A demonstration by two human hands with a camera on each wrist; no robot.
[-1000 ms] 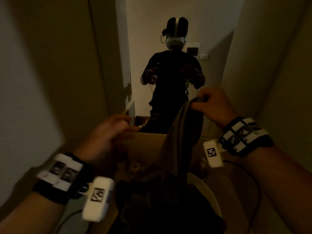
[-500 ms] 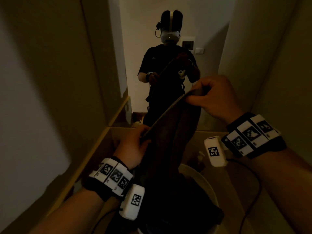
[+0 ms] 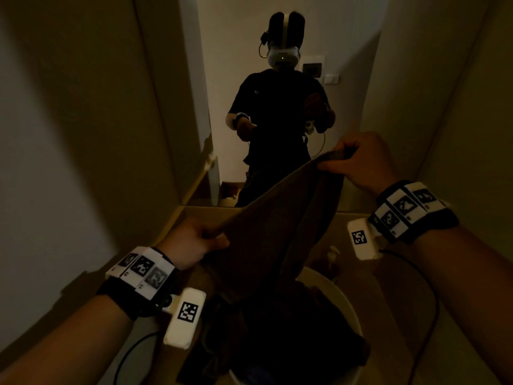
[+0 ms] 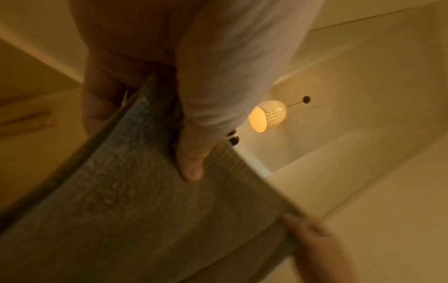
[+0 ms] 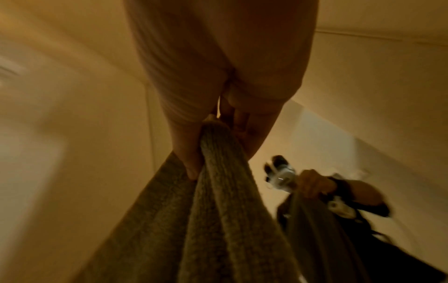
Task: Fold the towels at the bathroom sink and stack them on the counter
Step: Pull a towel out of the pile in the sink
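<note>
A brown towel (image 3: 277, 234) hangs stretched between both hands above the round white sink (image 3: 341, 298). My left hand (image 3: 194, 240) pinches its lower left edge, thumb on top; the left wrist view shows the towel (image 4: 145, 201) under that thumb. My right hand (image 3: 358, 159) grips the upper right corner, higher and farther back; the right wrist view shows the bunched towel (image 5: 218, 191) in its fingers. The towel's lower part drops into a dark heap of more towels (image 3: 291, 337) in the sink.
A mirror (image 3: 277, 107) straight ahead reflects the person with the towel. Beige counter (image 3: 394, 301) lies right of the sink, with a small pump bottle (image 3: 331, 254) behind it. Walls close in on both sides. Cables trail from both wrists.
The left hand came in from the left, took hold of the towel's edge and drew it down and left. The right hand stayed raised, and the towel now spreads between them.
</note>
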